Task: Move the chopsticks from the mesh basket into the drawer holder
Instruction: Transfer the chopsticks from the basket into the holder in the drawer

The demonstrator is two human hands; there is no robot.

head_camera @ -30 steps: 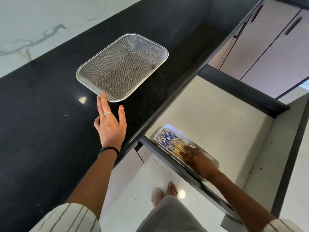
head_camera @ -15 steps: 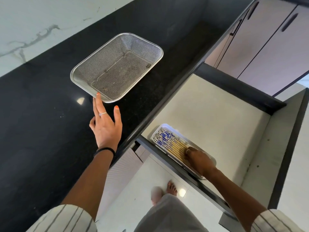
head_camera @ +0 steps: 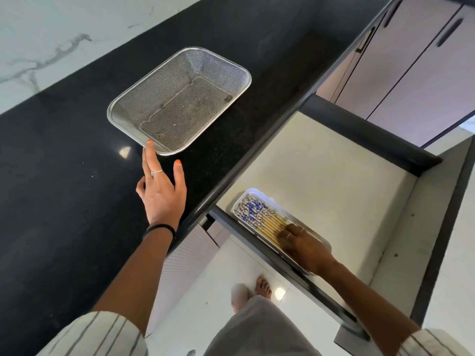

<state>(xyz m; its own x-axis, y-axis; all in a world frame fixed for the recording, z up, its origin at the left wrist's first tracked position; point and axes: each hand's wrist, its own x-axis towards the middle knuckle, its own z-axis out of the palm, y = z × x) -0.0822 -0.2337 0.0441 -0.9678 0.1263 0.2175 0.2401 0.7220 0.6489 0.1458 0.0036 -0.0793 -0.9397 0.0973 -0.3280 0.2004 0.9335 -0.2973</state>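
Now, risk one: I judge the job nearly finished, so the main danger I see is disturbing the neat row. The right hand (head_camera: 305,246) lies flat on the chopsticks (head_camera: 264,219), and a sideways drag as it lifts could roll some out of line or over the low wall of the drawer holder (head_camera: 262,195).
Risk two: the drawer holder sits hard against the front edge of the open drawer (head_camera: 334,176), so a firm press on its near side might tip or slide it.
Risk three: the left hand (head_camera: 162,196) touches the rim of the mesh basket (head_camera: 180,101) with one fingertip; a careless nudge could skate the light basket along the dark surface (head_camera: 64,163).
Fingers, right: stretched out and relaxed, pressing down on the plain wooden ends, not curled round anything as far as I can tell.
Fingers, left: spread and straight, holding nothing, the longest one meeting the basket's near rim.
Chopsticks, position: all lie side by side in the holder, blue-patterned ends pointing away from the right hand, bare ends directly beneath its fingers.
Basket contents: I see no chopsticks left in it, only a few dark specks on the mesh.
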